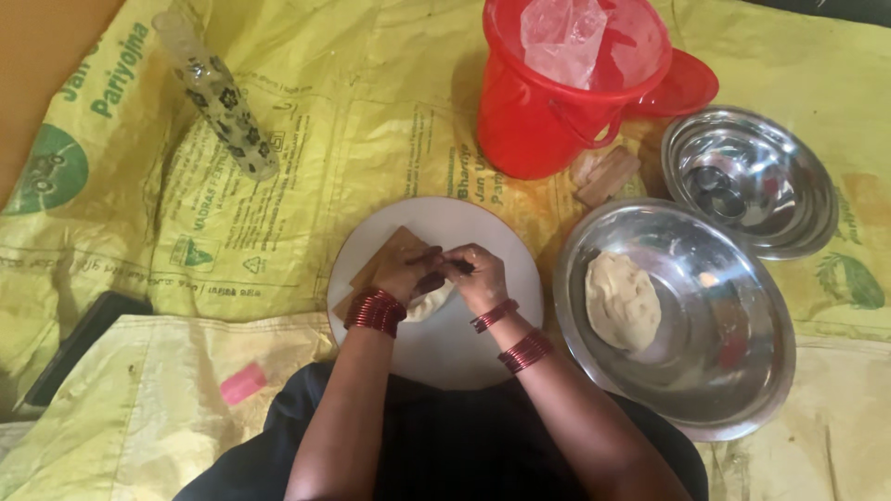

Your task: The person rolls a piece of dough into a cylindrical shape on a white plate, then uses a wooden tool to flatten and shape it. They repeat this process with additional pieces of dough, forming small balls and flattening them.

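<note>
We record 2 hands meeting over the middle of the round white rolling board (464, 348): the left hand (406, 272) and the right hand (476, 276), both wearing red bangles, are closed together on a small pale lump of dough (432, 301) that rests on the board, beside a flat brown square piece (382, 258) at the board's left edge. We list on the yellow printed sacking (278, 186): 1 large steel bowl (733, 390) at the right edge holding a larger dough mass (620, 301), 1 smaller steel bowl (752, 176) behind it, 1 red plastic bucket (534, 116) near the far edge, 1 floral patterned rolling cylinder (218, 97) towards the far left corner, and 1 pink object (243, 383) near the near left edge.
</note>
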